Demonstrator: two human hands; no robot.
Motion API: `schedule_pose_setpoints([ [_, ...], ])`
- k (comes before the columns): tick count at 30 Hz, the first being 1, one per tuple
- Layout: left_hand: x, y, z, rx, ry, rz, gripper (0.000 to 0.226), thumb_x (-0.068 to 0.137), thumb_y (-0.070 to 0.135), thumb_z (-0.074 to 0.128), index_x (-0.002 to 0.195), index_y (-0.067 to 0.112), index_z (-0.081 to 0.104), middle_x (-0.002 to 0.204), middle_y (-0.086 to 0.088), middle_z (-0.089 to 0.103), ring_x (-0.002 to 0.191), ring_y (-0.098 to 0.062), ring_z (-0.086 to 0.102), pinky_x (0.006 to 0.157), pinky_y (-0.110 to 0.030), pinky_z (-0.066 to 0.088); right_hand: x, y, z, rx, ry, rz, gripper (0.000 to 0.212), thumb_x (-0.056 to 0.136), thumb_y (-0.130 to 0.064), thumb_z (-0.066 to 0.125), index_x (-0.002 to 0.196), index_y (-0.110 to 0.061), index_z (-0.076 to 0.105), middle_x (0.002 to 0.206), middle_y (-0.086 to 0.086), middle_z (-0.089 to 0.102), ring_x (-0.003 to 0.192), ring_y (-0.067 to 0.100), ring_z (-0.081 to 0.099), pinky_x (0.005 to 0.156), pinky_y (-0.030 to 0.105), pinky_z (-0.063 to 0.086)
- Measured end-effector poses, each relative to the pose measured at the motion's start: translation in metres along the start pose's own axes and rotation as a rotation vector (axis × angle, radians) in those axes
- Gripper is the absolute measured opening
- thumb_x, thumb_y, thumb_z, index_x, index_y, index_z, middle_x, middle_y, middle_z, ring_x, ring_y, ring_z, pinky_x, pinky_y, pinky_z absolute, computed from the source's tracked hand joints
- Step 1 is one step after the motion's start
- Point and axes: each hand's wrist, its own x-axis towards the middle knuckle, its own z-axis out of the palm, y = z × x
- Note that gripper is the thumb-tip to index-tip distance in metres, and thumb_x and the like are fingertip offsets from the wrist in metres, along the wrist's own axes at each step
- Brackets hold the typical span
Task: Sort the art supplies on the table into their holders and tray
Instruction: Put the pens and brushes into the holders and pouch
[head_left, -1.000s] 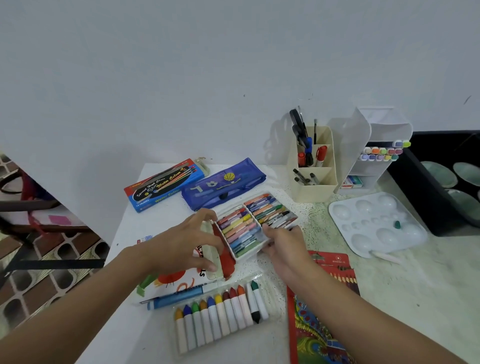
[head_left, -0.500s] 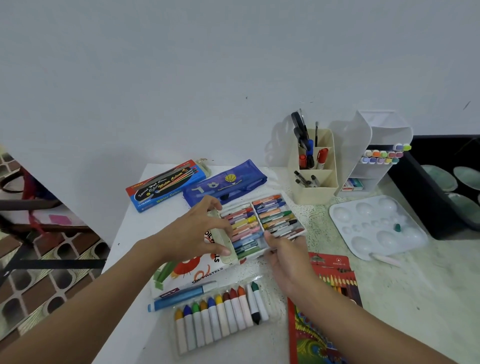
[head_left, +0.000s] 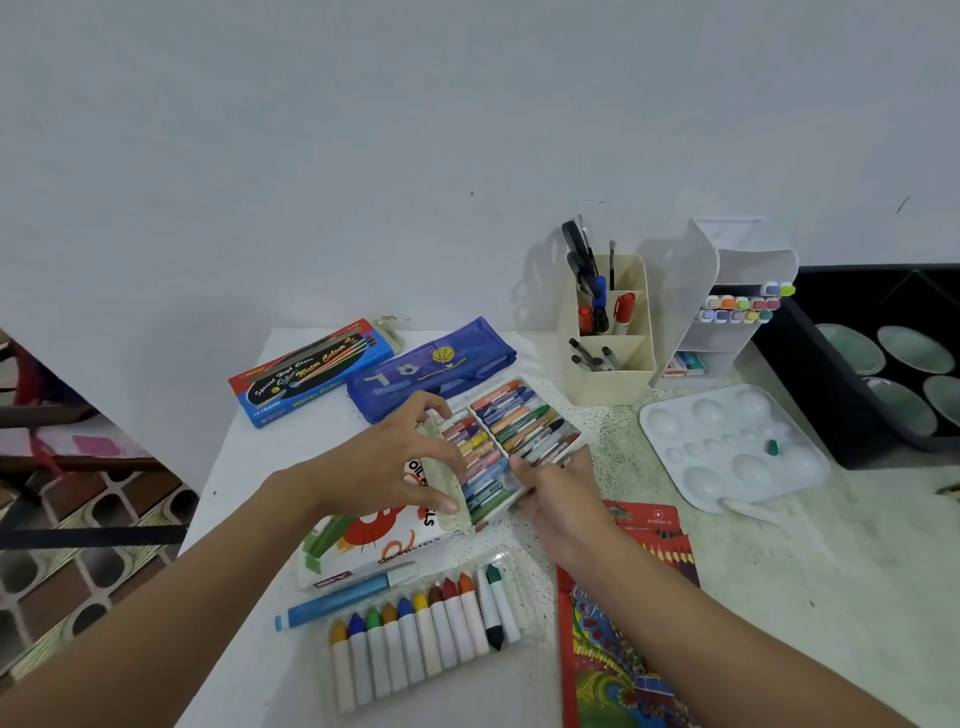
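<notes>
Pastel tray (head_left: 511, 441): sat between both grips, its two rows of sticks showing
Pastel box (head_left: 374, 551): lay just beneath the left grip, nearer the person
Left hand (head_left: 384, 467): clasped the tray's left end, fingers and thumb curled round it
Right hand (head_left: 563, 491): held the tray's near right corner
Palette (head_left: 727, 447): lay well right of that grip

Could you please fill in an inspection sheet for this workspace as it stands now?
Surface: white table, speckled on the right.
Job's things: open pastel tray; crayon pack, blue pen, watercolour box, blue pencil case, red pencil box lying loose; beige holder, white organizer, palette at the back right.
Clutter: small green piece on the palette.
Grips: left hand and right hand both hold the pastel tray.
Cables: nothing seen.
Surroundings: plain wall; black bin at right.
</notes>
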Motion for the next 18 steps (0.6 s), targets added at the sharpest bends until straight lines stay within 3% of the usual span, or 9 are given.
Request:
schedule_pose_setpoints([
  [3,0.003,0.000,0.001,0.014,0.017,0.001,0.028,0.084,0.050,0.073,0.110,0.044,0.066,0.139,0.024,0.017,0.135,-0.012,0.030,0.106,-0.032,0.046,0.003,0.000,0.005,0.021,0.044,-0.028,0.050,0.087,0.016,0.060,0.122,-0.017,0.047,0.119,0.014,0.066,0.114,0.034,0.064,0.095,0.059,0.052],
  [6,0.006,-0.002,-0.001,0.018,0.038,0.010,0.028,0.084,0.051,0.073,0.110,0.043,0.066,0.140,0.021,0.019,0.134,-0.013,0.031,0.105,-0.034,0.046,0.003,0.006,0.010,0.011,0.044,-0.021,0.046,0.090,0.011,0.061,0.122,-0.018,0.045,0.118,0.015,0.067,0.111,0.040,0.064,0.078,0.053,0.057],
  [9,0.010,-0.004,-0.002,-0.020,0.019,-0.011,0.026,0.083,0.049,0.075,0.106,0.041,0.066,0.139,0.020,0.019,0.134,-0.014,0.030,0.105,-0.036,0.047,-0.002,0.009,0.011,-0.021,0.018,-0.024,0.045,0.090,0.007,0.066,0.121,-0.018,0.046,0.116,0.011,0.069,0.106,0.033,0.068,0.089,0.064,0.054],
  [11,0.012,-0.006,-0.002,-0.036,-0.003,-0.025,0.024,0.084,0.047,0.075,0.105,0.041,0.065,0.138,0.021,0.019,0.135,-0.015,0.030,0.103,-0.036,0.049,0.000,0.007,0.006,-0.045,0.010,-0.040,0.046,0.085,0.008,0.072,0.120,-0.013,0.051,0.114,0.013,0.072,0.103,0.033,0.070,0.088,0.063,0.055],
  [14,0.015,-0.009,0.000,-0.043,-0.007,-0.018,0.024,0.085,0.049,0.074,0.106,0.041,0.064,0.138,0.020,0.020,0.135,-0.015,0.031,0.105,-0.038,0.047,0.002,0.002,0.002,0.022,0.002,-0.030,0.050,0.081,0.013,0.072,0.125,-0.005,0.055,0.114,0.017,0.072,0.102,0.034,0.072,0.082,0.053,0.060],
  [18,0.021,-0.010,0.003,-0.032,0.010,-0.007,0.027,0.085,0.051,0.073,0.109,0.041,0.064,0.139,0.020,0.022,0.135,-0.012,0.029,0.107,-0.036,0.045,0.001,0.001,0.006,0.107,0.054,-0.031,0.049,0.082,0.017,0.069,0.122,-0.007,0.054,0.112,0.017,0.072,0.101,0.034,0.071,0.069,0.041,0.062],
])
